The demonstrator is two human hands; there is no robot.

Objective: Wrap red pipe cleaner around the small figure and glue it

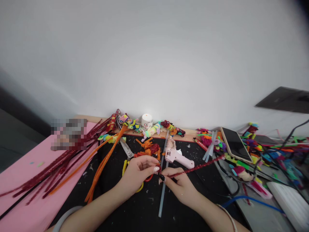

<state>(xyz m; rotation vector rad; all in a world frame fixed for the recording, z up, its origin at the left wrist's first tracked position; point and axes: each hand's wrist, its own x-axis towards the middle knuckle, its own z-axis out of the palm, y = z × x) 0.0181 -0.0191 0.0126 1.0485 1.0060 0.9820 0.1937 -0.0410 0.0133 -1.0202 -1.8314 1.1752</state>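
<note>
A long red glittery pipe cleaner (201, 167) runs up to the right from between my hands. My left hand (138, 172) is closed, thumb and fingers pinching the small red end of it. Close beside it, my right hand (180, 186) pinches the same pipe cleaner near that end. The fingertips partly hide the red piece there. Just beyond the hands lies a pale pink glue gun (181, 158). A long translucent glue stick (161, 203) passes beneath my fingers. Scissors (126, 149) lie behind my left hand, their handles partly covered. Short orange pipe cleaner pieces (146, 145) surround a red glittery bundle (154, 148).
Long red pipe cleaners (61, 161) and orange ones (102, 166) spread over the left side and pink board (14, 209). Along the wall stand a paper cup (147, 121) and colourful pipe cleaner figures (153, 129). At right are a phone (236, 144), cables and a white power strip (288, 204).
</note>
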